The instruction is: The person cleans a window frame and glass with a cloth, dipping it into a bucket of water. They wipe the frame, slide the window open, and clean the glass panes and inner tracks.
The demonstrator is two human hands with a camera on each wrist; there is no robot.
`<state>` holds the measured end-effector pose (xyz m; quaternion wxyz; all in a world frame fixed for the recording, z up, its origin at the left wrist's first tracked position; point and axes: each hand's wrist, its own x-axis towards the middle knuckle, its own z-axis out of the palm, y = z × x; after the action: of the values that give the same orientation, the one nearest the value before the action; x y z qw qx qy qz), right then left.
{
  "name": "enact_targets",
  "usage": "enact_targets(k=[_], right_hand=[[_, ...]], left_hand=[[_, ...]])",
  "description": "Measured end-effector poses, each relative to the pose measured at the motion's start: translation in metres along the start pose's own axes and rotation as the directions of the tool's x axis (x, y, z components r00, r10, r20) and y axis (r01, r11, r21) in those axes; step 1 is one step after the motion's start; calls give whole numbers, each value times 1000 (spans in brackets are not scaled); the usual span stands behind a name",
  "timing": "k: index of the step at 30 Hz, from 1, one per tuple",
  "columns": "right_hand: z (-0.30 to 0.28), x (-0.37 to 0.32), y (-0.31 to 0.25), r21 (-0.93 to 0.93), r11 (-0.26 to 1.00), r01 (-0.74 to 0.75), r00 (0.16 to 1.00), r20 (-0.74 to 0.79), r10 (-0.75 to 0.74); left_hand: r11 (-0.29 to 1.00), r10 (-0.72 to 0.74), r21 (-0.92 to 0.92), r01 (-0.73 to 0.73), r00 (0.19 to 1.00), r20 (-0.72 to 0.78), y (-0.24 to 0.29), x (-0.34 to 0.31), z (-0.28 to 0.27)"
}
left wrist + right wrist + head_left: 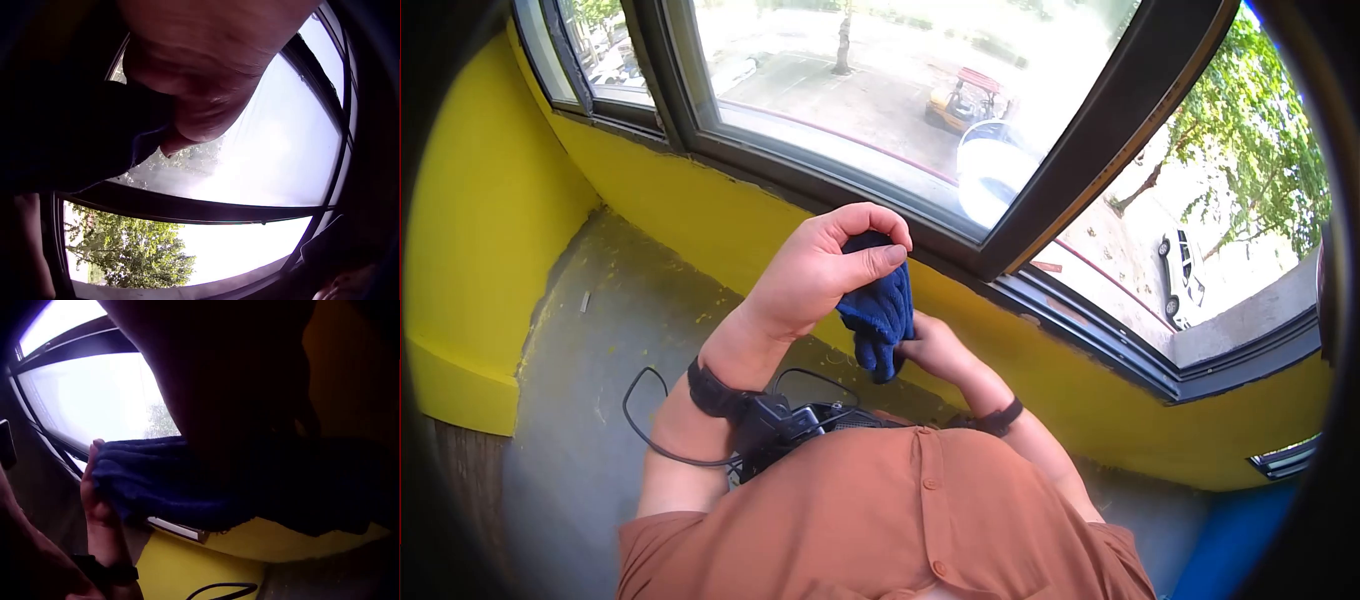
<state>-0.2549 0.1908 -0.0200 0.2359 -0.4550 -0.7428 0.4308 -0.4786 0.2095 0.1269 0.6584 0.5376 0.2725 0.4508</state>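
Observation:
A bunched dark blue cloth (882,310) hangs in front of the person's body, close to the window. The left hand (825,265) grips its upper end, with thumb and fingers curled around it. Lower down, the right hand (940,345) holds the cloth's side, its fingers partly hidden behind the fabric. In the right wrist view the blue cloth (169,481) stretches in folds between the two hands, and the left hand (100,494) grips its far end. The left wrist view is dark, with the left hand (206,69) above the shadowed cloth.
A dark window frame (1090,130) runs along the yellow wall (670,205), with a sliding track (1100,325) at the right. Grey floor (565,400) lies below. A black cable (635,425) loops beside the left forearm, near a black device (770,430).

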Motion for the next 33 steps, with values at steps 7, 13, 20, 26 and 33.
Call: enact_targets(k=[7, 13, 20, 26, 33], right_hand=[[-79, -79, 11, 749, 662, 18, 942, -234, 240], [-77, -109, 37, 901, 286, 326, 783, -427, 453], [-78, -113, 19, 763, 345, 547, 535, -635, 557], [-27, -30, -40, 159, 884, 439, 201, -977, 76], [23, 64, -1, -531, 615, -583, 126, -807, -577]], left_hand=[[743, -27, 637, 206, 960, -278, -55, -14, -55], [892, -21, 367, 263, 836, -549, -70, -14, -113], [932, 87, 299, 203, 677, -731, -19, -6, -202], [951, 281, 304, -55, 562, -778, 34, 43, -319], [774, 571, 623, -111, 547, -612, 51, 84, -383]])
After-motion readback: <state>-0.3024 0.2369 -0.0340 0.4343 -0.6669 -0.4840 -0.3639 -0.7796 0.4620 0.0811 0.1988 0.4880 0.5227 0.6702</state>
